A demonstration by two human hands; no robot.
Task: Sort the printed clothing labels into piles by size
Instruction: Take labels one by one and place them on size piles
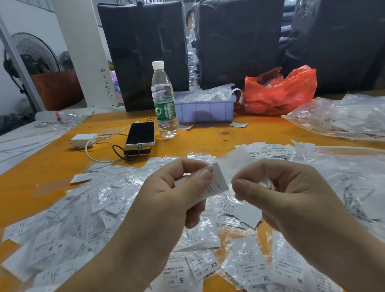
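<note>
Pinching a white printed label (215,184) between thumb and forefinger, the left hand (168,200) sits at the middle of the frame with its fingers curled round the slip, which sticks out to the right at a tilt. Just beside it, the right hand (289,193) has its fingers bent inward, thumb and forefinger tips nearly together over a scrap of clear film (267,183); whether it truly grips the film cannot be told.

Below and around both hands, loose labels (62,236) and clear sleeves cover the orange table (39,171). Along the lower edge of the frame lie labels marked S (181,280), XS (213,264) and XL (266,278), close together and partly overlapping.

Farther up the frame, left of centre, a phone (140,133) lies face up on a dark power bank, with a white charger (81,140) near it at the left. A water bottle (163,99) stands upright just right of the phone. A lilac tray (205,110) sits beside the bottle, and a red plastic bag (279,90) touches the tray's right end. Clear plastic bags (350,117) lie at the right edge. Large black-wrapped bales (145,52) stand across the top.
</note>
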